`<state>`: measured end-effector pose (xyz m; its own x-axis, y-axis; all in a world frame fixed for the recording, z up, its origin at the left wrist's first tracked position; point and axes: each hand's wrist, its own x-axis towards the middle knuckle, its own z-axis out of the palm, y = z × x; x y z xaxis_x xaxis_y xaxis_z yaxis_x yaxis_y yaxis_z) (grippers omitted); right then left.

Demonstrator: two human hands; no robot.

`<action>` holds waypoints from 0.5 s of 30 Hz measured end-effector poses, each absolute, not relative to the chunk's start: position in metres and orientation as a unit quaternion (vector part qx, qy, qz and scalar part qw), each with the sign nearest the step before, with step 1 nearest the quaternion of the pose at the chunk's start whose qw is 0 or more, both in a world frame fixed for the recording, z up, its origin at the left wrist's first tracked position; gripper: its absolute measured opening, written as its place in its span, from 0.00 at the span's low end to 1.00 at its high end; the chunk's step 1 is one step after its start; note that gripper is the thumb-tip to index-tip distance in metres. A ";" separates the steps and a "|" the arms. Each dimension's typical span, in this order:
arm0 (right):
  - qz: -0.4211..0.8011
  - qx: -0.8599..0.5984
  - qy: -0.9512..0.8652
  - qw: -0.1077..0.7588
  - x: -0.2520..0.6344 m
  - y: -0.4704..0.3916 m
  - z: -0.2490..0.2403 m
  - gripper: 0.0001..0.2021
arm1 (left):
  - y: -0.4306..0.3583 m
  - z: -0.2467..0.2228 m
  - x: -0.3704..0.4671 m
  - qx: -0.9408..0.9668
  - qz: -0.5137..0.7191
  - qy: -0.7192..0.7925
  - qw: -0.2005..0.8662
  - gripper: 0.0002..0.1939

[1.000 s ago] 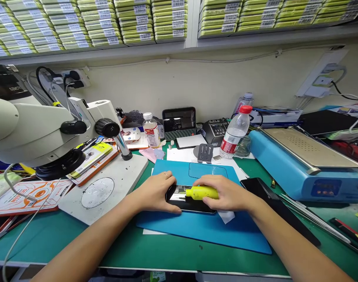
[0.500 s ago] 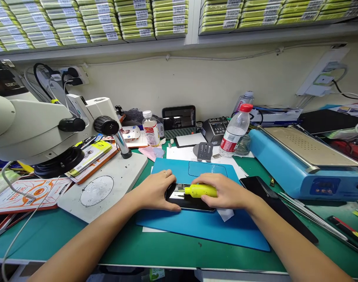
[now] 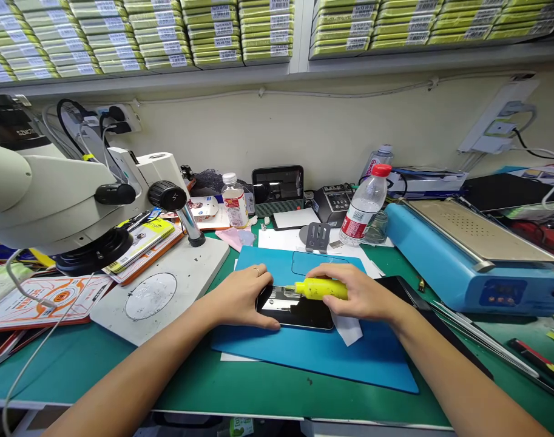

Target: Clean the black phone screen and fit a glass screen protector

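Observation:
A phone [image 3: 299,314] with a dark, glossy face lies on the blue mat [image 3: 313,354]. My left hand [image 3: 243,296] grips its left end, thumb along the near edge and fingers at the far edge. In my right hand [image 3: 358,291] is a yellow squeeze bottle [image 3: 322,289], held nearly level with its narrow tip pointing left over the phone's upper part. Whether the tip touches the phone I cannot tell. A white piece of paper or cloth [image 3: 348,329] lies beside the phone's right end, below my right hand.
A microscope [image 3: 62,194] stands left, its pale base [image 3: 167,285] near my left arm. Behind the mat are a red-capped bottle [image 3: 364,206] and a black holder [image 3: 317,237]. On the right sit a blue heating plate [image 3: 440,255], a dark panel [image 3: 445,328] and tweezers [image 3: 486,343].
My right hand has moved a little right and up with the yellow bottle, uncovering more of the phone's face. My left hand keeps its grip on the phone.

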<state>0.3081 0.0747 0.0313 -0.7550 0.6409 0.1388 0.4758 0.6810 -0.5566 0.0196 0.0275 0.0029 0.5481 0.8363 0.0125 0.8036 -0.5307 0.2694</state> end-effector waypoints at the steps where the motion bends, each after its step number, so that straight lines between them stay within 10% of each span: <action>1: 0.250 -0.313 -0.903 0.156 0.311 0.074 0.034 0.19 | 0.028 0.003 0.020 0.872 0.071 0.470 0.117 0.31; 15: 0.257 -0.368 -0.883 0.139 0.347 0.070 0.021 0.20 | 0.026 0.007 0.023 0.869 0.058 0.478 0.118 0.30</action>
